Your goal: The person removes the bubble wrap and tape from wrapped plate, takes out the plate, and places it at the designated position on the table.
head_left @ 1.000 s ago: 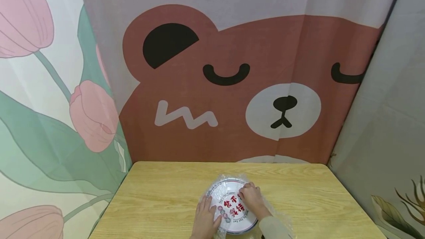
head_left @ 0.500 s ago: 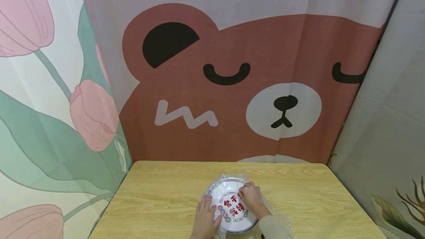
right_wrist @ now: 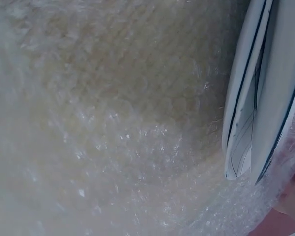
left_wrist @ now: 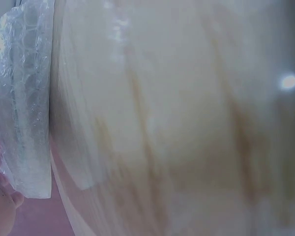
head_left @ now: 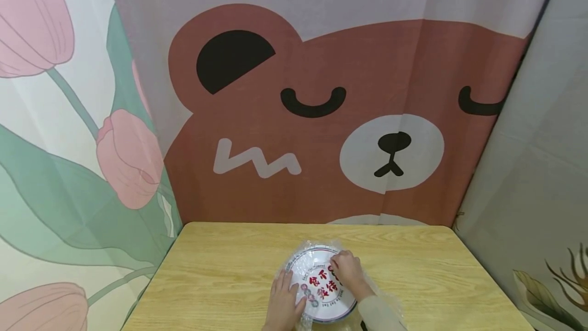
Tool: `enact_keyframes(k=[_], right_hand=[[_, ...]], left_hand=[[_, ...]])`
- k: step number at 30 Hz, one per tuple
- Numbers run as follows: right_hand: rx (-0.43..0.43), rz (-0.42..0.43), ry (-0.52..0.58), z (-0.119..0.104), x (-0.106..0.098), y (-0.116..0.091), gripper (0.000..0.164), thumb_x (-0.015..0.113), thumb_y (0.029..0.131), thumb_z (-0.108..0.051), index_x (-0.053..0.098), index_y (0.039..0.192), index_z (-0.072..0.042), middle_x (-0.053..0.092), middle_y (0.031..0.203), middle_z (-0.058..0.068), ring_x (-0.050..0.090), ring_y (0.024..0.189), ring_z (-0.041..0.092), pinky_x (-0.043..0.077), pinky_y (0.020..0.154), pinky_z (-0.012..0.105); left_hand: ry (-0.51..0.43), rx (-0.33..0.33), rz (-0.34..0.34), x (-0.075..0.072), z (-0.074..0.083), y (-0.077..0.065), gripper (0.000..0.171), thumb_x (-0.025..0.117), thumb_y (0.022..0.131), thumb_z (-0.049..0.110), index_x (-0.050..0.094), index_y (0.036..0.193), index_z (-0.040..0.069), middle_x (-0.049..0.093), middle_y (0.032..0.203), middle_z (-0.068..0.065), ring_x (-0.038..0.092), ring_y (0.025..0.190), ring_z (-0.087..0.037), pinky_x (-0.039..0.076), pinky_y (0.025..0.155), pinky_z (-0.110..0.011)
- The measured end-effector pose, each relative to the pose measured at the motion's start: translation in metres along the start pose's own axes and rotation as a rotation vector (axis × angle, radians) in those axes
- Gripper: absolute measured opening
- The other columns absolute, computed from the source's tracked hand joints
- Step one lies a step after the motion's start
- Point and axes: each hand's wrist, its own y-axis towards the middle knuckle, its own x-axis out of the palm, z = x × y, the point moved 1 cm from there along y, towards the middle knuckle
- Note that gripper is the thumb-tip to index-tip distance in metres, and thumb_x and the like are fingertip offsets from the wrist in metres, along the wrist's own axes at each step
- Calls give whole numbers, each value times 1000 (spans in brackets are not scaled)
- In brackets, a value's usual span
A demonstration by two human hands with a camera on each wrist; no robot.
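A white plate [head_left: 327, 306] with red characters and a blue rim line lies face up near the table's front. Right wrist view: more than one white plate [right_wrist: 280, 88] is stacked, edges showing. Bubble wrap [right_wrist: 137, 142] spreads beneath them and comes up around the rim; in the left wrist view a fold of bubble wrap [left_wrist: 27, 108] covers one side. My left hand [head_left: 282, 303] rests with extended fingers on the wrapped left edge. At the upper right rim, my right hand [head_left: 347, 271] has curled fingers pinching the bubble wrap; its fingertips are partly hidden.
The light wooden table [head_left: 220, 269] reaches back to a curtain [head_left: 257, 198] printed with a bear. Tulip-patterned cloth [head_left: 69, 208] hangs at the left, grey cloth [head_left: 528, 178] at the right. Loose bubble wrap spreads under the right sleeve [head_left: 378, 313].
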Motion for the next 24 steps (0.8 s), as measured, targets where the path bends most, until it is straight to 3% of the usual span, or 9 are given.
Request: enact_keyframes(k=[24], right_hand=[[-55, 66, -27, 6, 3, -4, 8, 65, 79, -20, 69, 77, -13, 60, 75, 0, 54, 73, 18, 47, 59, 37]], left_hand=[[21, 8, 16, 2, -2, 0, 35, 61, 78, 35, 65, 91, 4, 50, 117, -18, 40, 115, -38, 32, 95, -48]])
